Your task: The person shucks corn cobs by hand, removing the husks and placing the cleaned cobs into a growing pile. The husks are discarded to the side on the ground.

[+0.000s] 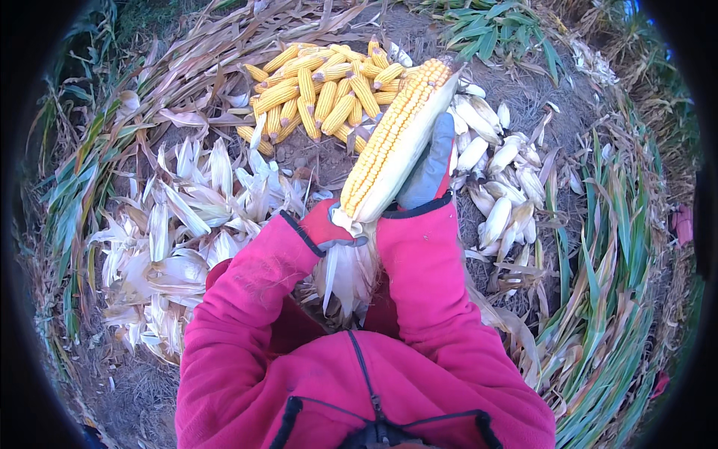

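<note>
A large ear of corn (398, 138) is raised in front of me, tilted up to the right. Its yellow kernels show on the left side, while pale husk (407, 157) still wraps the right side. My right hand (431, 168), in a grey and red glove, grips the ear along its husked side. At the lower end, my left hand (333, 226), in a red and grey glove, is closed around the base, where the husk is peeled down. Loose pale husk leaves (348, 273) hang beneath that hand. Some fingers of both hands are hidden behind the ear.
Husked yellow ears (321, 90) are heaped beyond my hands. Stripped husks (179, 247) pile up on the left. Ears still in husks (501, 179) lie on the right. Green and dry stalks (598, 277) ring the spot.
</note>
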Demonstrator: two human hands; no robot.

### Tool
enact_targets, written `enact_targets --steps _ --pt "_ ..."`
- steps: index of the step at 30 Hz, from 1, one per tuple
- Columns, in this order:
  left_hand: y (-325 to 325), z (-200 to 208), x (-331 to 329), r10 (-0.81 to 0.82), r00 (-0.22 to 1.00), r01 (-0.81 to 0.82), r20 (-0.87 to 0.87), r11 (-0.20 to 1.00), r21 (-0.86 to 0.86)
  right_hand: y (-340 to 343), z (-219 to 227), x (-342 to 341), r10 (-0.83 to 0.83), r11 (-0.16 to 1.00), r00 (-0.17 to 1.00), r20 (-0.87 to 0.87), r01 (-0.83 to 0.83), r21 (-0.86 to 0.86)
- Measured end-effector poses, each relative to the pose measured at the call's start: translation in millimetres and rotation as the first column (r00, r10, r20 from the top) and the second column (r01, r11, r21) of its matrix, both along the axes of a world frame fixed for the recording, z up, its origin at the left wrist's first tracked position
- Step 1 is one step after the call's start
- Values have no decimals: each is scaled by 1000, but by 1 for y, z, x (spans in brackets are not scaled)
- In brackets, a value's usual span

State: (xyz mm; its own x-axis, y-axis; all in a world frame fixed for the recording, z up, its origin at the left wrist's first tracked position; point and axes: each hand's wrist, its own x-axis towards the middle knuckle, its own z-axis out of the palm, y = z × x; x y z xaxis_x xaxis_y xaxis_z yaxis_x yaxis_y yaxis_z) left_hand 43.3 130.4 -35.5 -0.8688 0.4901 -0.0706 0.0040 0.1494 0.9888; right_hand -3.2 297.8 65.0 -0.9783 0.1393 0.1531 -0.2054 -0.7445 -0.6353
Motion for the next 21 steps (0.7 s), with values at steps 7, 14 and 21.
enact_targets --steps 7,14,21 --pt "-2 17 5 -44 998 39 -38 991 -131 19 -3 -8 -69 993 997 21 67 101" --pt "-23 40 27 -13 940 -131 -340 909 -396 24 -21 -24 -21 983 978 209 58 -174" --pt "-42 31 54 81 972 -171 -222 890 -423 1 -15 -17 68 964 968 241 -1 -266"
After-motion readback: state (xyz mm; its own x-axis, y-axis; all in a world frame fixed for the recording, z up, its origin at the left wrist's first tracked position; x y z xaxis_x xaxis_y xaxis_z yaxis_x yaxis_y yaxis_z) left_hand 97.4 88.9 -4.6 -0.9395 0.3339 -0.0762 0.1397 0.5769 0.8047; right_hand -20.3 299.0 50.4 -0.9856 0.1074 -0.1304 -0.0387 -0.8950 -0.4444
